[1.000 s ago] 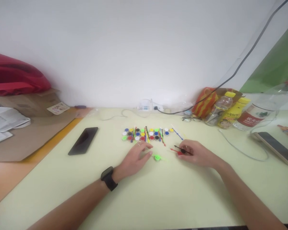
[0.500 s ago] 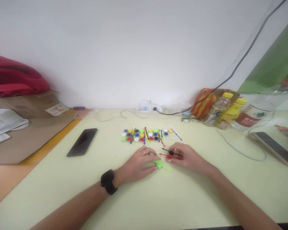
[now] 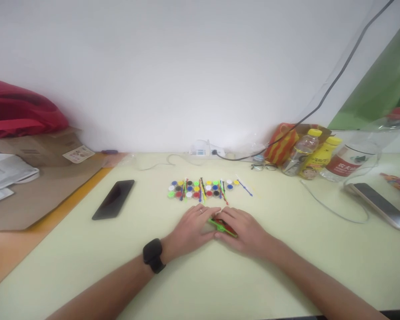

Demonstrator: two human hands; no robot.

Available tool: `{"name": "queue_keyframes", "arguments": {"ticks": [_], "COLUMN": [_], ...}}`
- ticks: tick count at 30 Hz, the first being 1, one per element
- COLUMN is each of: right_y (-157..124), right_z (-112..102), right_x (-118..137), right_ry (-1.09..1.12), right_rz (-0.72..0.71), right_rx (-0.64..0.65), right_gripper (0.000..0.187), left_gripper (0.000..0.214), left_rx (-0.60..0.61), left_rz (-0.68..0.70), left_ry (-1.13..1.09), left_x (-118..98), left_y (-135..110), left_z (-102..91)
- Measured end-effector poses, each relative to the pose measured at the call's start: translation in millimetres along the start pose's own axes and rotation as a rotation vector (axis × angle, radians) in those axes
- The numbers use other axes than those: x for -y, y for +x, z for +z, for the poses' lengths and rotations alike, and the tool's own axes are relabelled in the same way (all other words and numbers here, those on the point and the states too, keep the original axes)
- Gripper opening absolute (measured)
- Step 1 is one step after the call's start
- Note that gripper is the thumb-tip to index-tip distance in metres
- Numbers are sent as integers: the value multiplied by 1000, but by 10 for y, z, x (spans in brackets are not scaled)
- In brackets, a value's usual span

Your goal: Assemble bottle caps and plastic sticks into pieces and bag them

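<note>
My left hand (image 3: 194,227), with a black watch (image 3: 154,255) on its wrist, is closed with its fingertips at a green plastic arrow spinner (image 3: 221,227). My right hand (image 3: 244,229) meets it from the other side, its fingers curled over the spinners. Beneath the green one some red and black of the other arrow spinners shows, mostly hidden by my fingers. Beyond my hands lie rows of small coloured discs (image 3: 190,188) with thin coloured arrows (image 3: 202,189) among them. A blue arrow (image 3: 245,186) lies to their right.
A dark phone (image 3: 114,199) lies at left, another phone (image 3: 383,204) at right. Bottles (image 3: 322,155), glasses (image 3: 264,167) and a power strip (image 3: 203,149) stand or lie along the wall. Cardboard (image 3: 50,186) and a red bag (image 3: 23,109) occupy the far left.
My right hand has moved left with the black and red arrow spinners, so both hands now touch around the stack. The green spinner has turned and lies over the others.
</note>
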State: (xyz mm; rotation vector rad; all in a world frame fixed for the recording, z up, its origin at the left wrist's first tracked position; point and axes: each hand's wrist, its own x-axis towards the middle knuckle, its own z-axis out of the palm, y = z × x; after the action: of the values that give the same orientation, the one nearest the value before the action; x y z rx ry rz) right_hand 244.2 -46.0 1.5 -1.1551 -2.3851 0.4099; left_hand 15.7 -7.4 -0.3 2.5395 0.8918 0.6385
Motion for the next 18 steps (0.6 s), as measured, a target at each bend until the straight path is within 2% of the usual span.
{"name": "queue_keyframes", "arguments": {"ticks": [6, 9, 14, 18], "right_y": [-50, -109, -308, -557], "right_z": [113, 107, -10, -170], "right_x": [-6, -43, -227, -494], "right_ry": [-250, -341, -352, -343], "right_rz": [-71, -73, -16, 99], "right_rx": [-40, -42, -44, -74], "right_gripper": [17, 18, 20, 23], "left_gripper": [57, 57, 50, 47], "left_rx": [10, 28, 51, 59], "left_rz": [-15, -36, -62, -77], "left_ry": [-87, -89, -115, -121], "left_x": [3, 3, 6, 10], "left_y": [-46, -57, -46, -42], "left_z": [-35, -50, -62, -65]}}
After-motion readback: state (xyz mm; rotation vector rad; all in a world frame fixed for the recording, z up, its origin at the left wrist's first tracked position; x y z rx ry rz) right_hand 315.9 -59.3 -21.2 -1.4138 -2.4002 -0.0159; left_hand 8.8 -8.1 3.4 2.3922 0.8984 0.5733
